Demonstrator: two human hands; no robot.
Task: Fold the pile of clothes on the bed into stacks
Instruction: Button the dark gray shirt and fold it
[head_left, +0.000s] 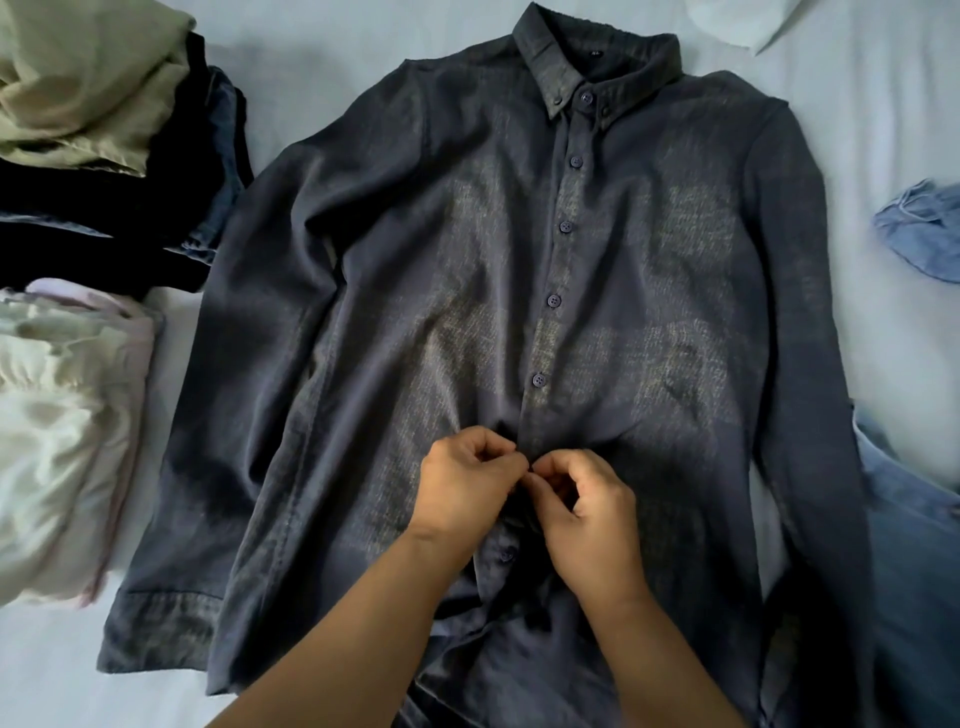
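dark navy long-sleeved button-down shirt (467, 291) lay flat, face up, centre of pale bed sheet (322, 47), sleeves spread, likely so fastening could precede folding; left hand (465, 486) and right hand (584, 506) both pinched placket at 6 o'clock, apparently doing up button; folded stacks (88, 156) at 9–10 o'clock; blue garments (919, 234) at 3 o'clock, unfolded.

Spread flat at the bed's (322, 41) middle, collar far, a dark grey button-front long-sleeved shirt (467, 291), folded clothes stacks (93, 171) to its left, loose blue denim garments (919, 519) right.
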